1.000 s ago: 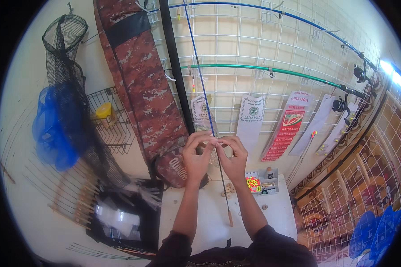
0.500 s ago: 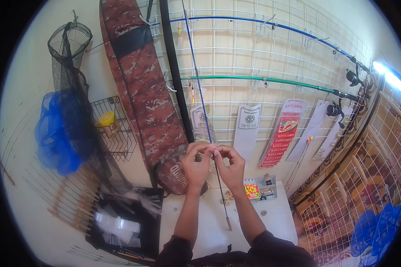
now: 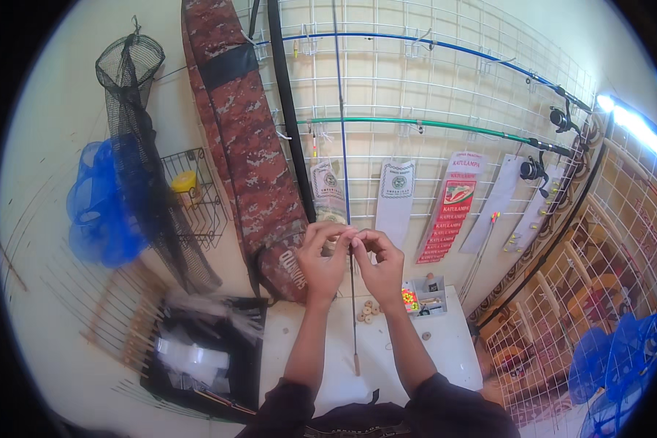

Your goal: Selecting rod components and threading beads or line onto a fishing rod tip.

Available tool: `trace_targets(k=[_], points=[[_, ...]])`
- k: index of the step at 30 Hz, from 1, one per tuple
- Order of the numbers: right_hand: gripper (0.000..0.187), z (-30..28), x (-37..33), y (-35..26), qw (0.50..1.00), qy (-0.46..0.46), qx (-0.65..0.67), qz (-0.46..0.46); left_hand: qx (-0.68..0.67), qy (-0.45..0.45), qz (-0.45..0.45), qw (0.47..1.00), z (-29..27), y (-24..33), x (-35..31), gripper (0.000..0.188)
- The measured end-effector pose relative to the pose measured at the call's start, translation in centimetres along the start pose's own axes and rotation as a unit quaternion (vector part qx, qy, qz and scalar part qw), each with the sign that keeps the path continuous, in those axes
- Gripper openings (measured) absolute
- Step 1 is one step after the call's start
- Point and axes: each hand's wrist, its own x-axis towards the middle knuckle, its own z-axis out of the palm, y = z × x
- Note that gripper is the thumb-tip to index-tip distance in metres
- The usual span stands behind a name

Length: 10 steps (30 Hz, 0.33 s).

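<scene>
Both my hands are raised in front of me with their fingertips meeting at a slim fishing rod (image 3: 344,146). The rod stands nearly upright, blue above my fingers and dark below, with a brown piece at its lower end over the table. My left hand (image 3: 324,261) pinches it from the left, thumb and fingers closed. My right hand (image 3: 381,263) pinches at the same spot from the right. Whatever small thing may lie between the fingertips is too small to make out.
On the white table (image 3: 306,379) are several cork rings (image 3: 367,315) and a grey compartment box (image 3: 435,306) with bright small pieces. A camouflage rod bag (image 3: 248,146) hangs ahead left. A green rod (image 3: 460,128) with reel hangs on the white wire grid; a black tray (image 3: 248,365) lies left.
The rod has turned more upright, its top swinging right and its lower end left. Both hands keep their pinch at it. The whole view has shifted slightly.
</scene>
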Motion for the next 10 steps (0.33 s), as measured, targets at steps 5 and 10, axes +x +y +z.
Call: trace_targets(k=[5,10], points=[[0.01,-0.4,-1.5,-2.0,1.0,-0.002,0.004,-0.003,-0.006,0.017,-0.005,1.0,-0.3,2.9,-0.9,0.01],[0.011,-1.2,-3.3,-4.3,1.0,-0.013,0.009,-0.003,0.01,0.016,0.012,1.0,-1.1,5.8,-2.0,0.012]])
